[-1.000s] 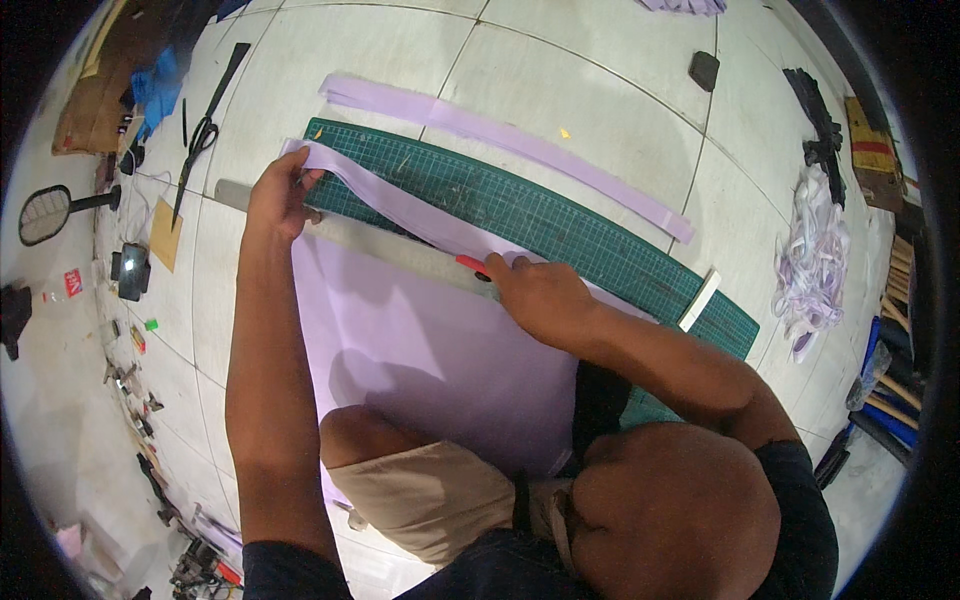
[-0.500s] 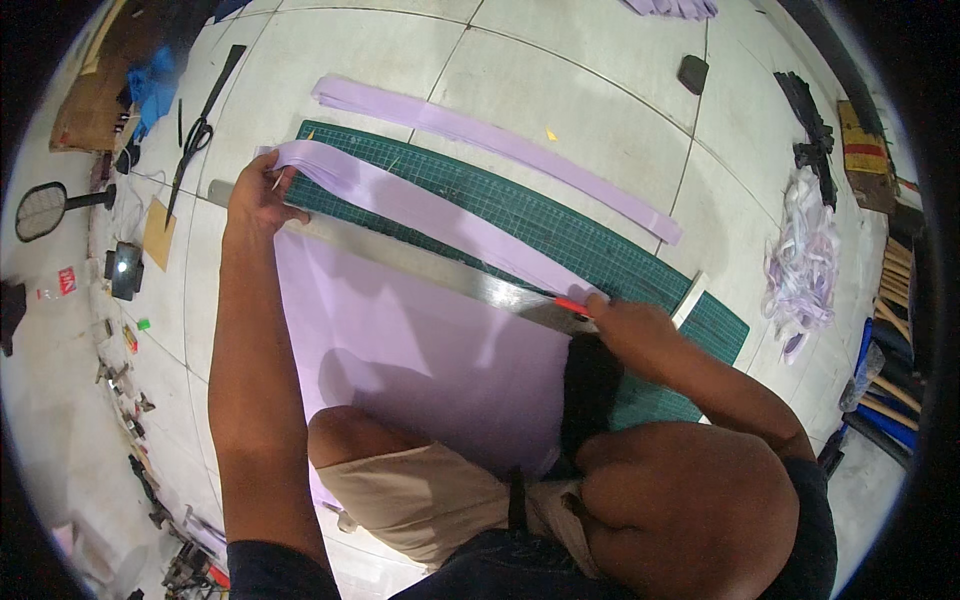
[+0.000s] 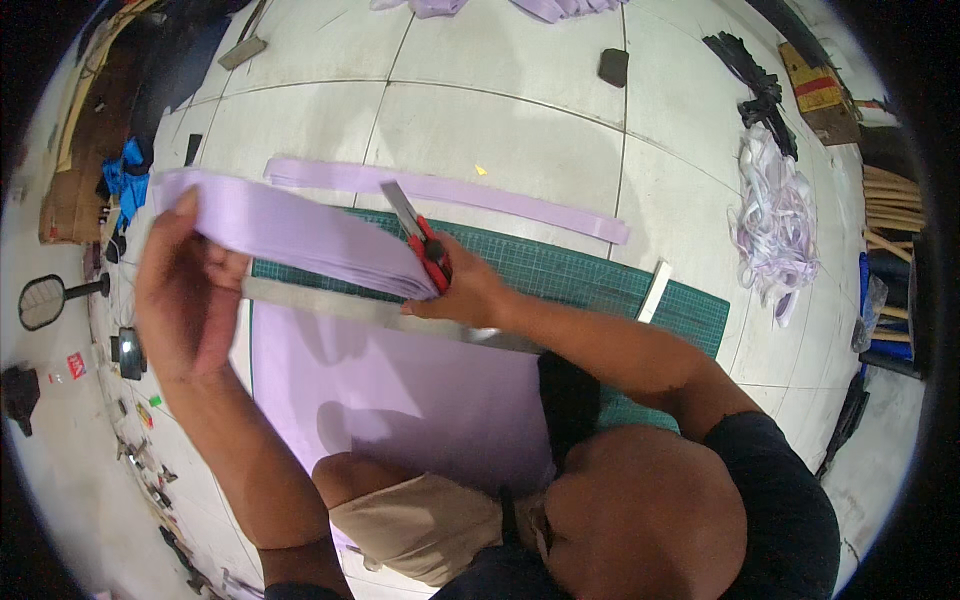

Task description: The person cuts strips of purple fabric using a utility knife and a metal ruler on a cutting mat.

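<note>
Between my two hands a layered strip of lilac fabric (image 3: 300, 232) is lifted above the green cutting mat (image 3: 545, 268). My left hand (image 3: 195, 285) pinches the strip's left end, thumb on top. The right end is gripped by my right hand (image 3: 465, 288), which also holds a red and black utility knife (image 3: 428, 250) with its blade extended, pointing up and away. Below the strip, a metal straightedge (image 3: 320, 299) lies along the far edge of a larger lilac fabric sheet (image 3: 410, 385). The sheet reaches back to my legs.
A second folded lilac strip (image 3: 450, 200) lies beyond the mat. A white bar (image 3: 654, 292) crosses the mat's right part. To the right on the tiled floor are tangled pale ribbons (image 3: 775, 215) and a black bundle (image 3: 755, 85). A racket-shaped swatter (image 3: 45, 302) is at left.
The strip has been raised off the mat and pulled left and nearer. My right hand has moved left with the knife, whose blade now points away. The head view has shifted.
</note>
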`<state>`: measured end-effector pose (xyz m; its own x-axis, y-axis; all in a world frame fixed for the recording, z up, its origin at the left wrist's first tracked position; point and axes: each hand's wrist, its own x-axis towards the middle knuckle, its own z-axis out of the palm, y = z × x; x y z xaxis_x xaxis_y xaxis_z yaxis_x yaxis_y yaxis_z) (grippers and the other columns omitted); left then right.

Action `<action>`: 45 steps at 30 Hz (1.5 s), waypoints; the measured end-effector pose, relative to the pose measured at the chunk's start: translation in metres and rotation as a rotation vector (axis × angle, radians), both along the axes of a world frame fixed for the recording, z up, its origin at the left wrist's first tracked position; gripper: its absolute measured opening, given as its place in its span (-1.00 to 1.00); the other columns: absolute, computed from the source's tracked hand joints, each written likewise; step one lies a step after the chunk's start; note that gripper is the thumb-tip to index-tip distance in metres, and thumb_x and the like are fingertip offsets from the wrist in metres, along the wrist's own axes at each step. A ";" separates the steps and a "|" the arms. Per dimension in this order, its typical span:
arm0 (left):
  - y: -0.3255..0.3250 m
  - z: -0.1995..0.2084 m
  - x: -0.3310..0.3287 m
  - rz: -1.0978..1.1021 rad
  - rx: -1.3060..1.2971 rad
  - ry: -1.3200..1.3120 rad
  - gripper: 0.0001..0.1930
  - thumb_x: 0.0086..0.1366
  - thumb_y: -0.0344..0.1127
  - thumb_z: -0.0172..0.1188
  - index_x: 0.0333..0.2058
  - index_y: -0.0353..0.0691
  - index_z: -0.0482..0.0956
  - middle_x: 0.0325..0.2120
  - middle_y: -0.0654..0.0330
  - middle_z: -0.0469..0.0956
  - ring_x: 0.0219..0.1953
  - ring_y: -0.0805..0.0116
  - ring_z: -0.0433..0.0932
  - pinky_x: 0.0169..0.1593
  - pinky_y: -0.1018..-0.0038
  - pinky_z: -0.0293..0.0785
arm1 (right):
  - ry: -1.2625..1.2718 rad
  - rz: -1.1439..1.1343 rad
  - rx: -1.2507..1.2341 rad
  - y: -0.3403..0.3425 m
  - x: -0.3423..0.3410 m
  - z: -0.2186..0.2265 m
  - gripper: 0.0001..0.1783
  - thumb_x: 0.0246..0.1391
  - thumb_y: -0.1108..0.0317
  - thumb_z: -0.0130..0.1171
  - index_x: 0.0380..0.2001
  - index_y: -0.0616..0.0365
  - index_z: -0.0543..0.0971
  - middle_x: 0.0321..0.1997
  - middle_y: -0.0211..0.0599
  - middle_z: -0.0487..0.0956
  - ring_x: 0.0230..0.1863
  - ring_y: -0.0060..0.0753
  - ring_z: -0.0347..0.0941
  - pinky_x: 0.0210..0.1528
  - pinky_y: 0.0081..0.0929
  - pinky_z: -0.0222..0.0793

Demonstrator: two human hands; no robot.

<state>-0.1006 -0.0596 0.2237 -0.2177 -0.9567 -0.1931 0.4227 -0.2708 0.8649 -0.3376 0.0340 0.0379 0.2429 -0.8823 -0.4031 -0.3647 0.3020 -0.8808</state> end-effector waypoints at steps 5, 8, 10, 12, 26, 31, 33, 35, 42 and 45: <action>-0.046 -0.011 0.066 0.177 -0.061 -0.092 -0.79 0.30 -0.33 0.21 -0.17 -0.32 0.54 -0.23 0.12 0.65 -0.12 0.29 0.65 0.07 0.31 0.56 | 0.170 -0.092 0.012 0.060 -0.051 -0.008 -0.16 -0.10 0.05 0.50 0.14 0.20 0.31 -0.07 0.03 0.55 -0.05 -0.11 0.55 -0.04 -0.21 0.49; -0.074 -0.055 0.090 0.217 0.031 -0.250 -0.76 0.28 -0.29 0.25 -0.14 -0.28 0.52 -0.29 0.19 0.62 -0.16 0.33 0.63 0.09 0.33 0.54 | 0.295 -0.215 0.005 0.088 -0.104 0.007 -0.35 -0.10 0.23 0.44 0.02 0.15 0.37 -0.17 -0.01 0.58 -0.11 -0.06 0.59 -0.12 -0.18 0.49; -0.079 -0.092 0.070 0.215 0.085 -0.352 -0.75 0.27 -0.27 0.27 -0.14 -0.22 0.51 -0.35 0.27 0.59 -0.26 0.42 0.60 0.01 0.42 0.54 | 0.518 -0.191 0.126 0.093 -0.135 0.024 -0.45 -0.10 0.28 0.43 -0.08 0.17 0.38 -0.22 0.02 0.58 -0.15 0.00 0.59 -0.16 -0.15 0.49; -0.084 -0.129 0.069 0.115 0.039 -0.516 -0.76 0.26 -0.28 0.28 -0.14 -0.19 0.52 -0.39 0.30 0.58 -0.35 0.49 0.54 -0.12 0.50 0.50 | 0.596 -0.201 0.090 0.090 -0.148 0.023 -0.48 -0.09 0.32 0.42 -0.12 0.17 0.37 -0.25 0.03 0.57 -0.16 0.06 0.58 -0.16 -0.12 0.47; -0.104 -0.231 0.063 0.235 0.022 -0.964 -0.39 0.13 -0.19 0.43 0.05 -0.42 0.39 -0.29 0.08 0.58 -0.26 0.35 0.53 -0.13 0.44 0.45 | 0.839 -0.052 -0.332 0.083 -0.174 0.003 -0.45 -0.16 0.29 0.50 -0.13 0.22 0.45 -0.14 0.00 0.55 -0.08 0.11 0.51 -0.04 -0.06 0.42; -0.056 -0.218 0.113 0.305 -0.137 -1.476 -0.32 0.12 -0.05 0.42 0.05 -0.43 0.41 -0.11 -0.14 0.52 -0.11 0.06 0.54 0.01 0.29 0.46 | 0.922 -0.124 -0.562 0.124 -0.168 0.027 -0.46 -0.22 0.29 0.53 -0.23 0.24 0.44 -0.16 0.00 0.54 -0.09 0.10 0.49 -0.09 -0.11 0.41; -0.014 -0.218 0.126 0.168 -0.238 -1.719 -0.39 0.13 -0.10 0.37 0.03 -0.42 0.46 -0.04 -0.24 0.48 -0.03 -0.13 0.52 0.07 0.16 0.44 | 0.802 -0.182 -0.224 0.154 -0.171 0.027 -0.51 -0.18 0.33 0.50 -0.24 0.23 0.45 -0.16 0.00 0.52 -0.11 0.10 0.48 -0.11 -0.11 0.39; 0.029 -0.210 0.111 0.047 -0.207 -1.771 -0.40 0.13 -0.11 0.36 0.04 -0.41 0.47 -0.02 -0.23 0.48 0.02 -0.19 0.48 0.11 0.09 0.42 | 0.719 -0.238 -0.020 0.190 -0.180 0.017 -0.54 -0.16 0.35 0.48 -0.22 0.22 0.46 -0.17 0.00 0.50 -0.11 0.10 0.46 -0.10 -0.10 0.36; 0.074 -0.218 0.098 -0.092 -0.184 -1.746 -0.27 0.11 -0.01 0.39 0.12 -0.40 0.38 0.03 -0.17 0.44 0.08 -0.16 0.43 0.14 0.09 0.40 | 0.738 -0.077 -0.374 0.241 -0.174 -0.004 -0.49 -0.20 0.30 0.50 -0.20 0.19 0.47 -0.22 -0.02 0.48 -0.15 0.13 0.40 -0.12 -0.07 0.30; 0.074 -0.219 0.102 -0.041 -0.186 -1.697 -0.13 0.07 0.04 0.42 0.26 -0.28 0.29 0.04 -0.22 0.38 0.10 -0.20 0.41 0.15 0.07 0.40 | 0.743 -0.104 -0.290 0.239 -0.170 0.006 -0.46 -0.23 0.25 0.53 -0.21 0.20 0.47 -0.23 -0.03 0.47 -0.16 0.13 0.40 -0.12 -0.07 0.31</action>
